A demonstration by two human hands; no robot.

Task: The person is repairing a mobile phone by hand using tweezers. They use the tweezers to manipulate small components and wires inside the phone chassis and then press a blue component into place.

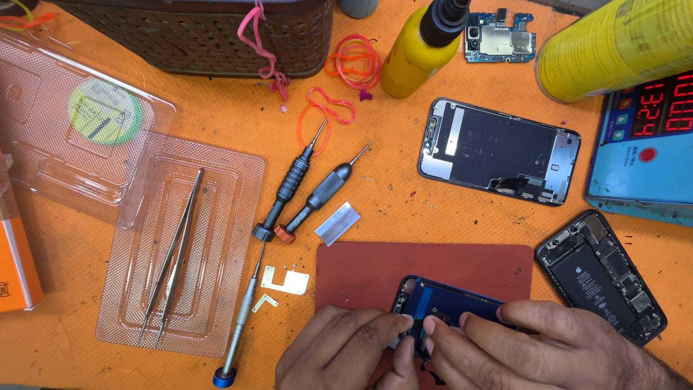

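Observation:
A blue phone body (pixel 442 302) lies on a dark red mat (pixel 426 266) at the bottom middle. My left hand (pixel 343 350) grips its lower left edge, with the thumb and fingertips pinched at a small dark part. My right hand (pixel 548 347) lies over the phone's right side, its fingertips meeting the left hand's. Most of the phone is hidden under both hands.
Two black screwdrivers (pixel 289 184) (pixel 321 193), a metal blade (pixel 337 223) and a slim blue-capped screwdriver (pixel 240 321) lie left of the mat. Tweezers (pixel 173 253) rest on a clear tray (pixel 216 217). Two opened phones (pixel 498 152) (pixel 599 278) and a meter (pixel 642 144) sit on the right.

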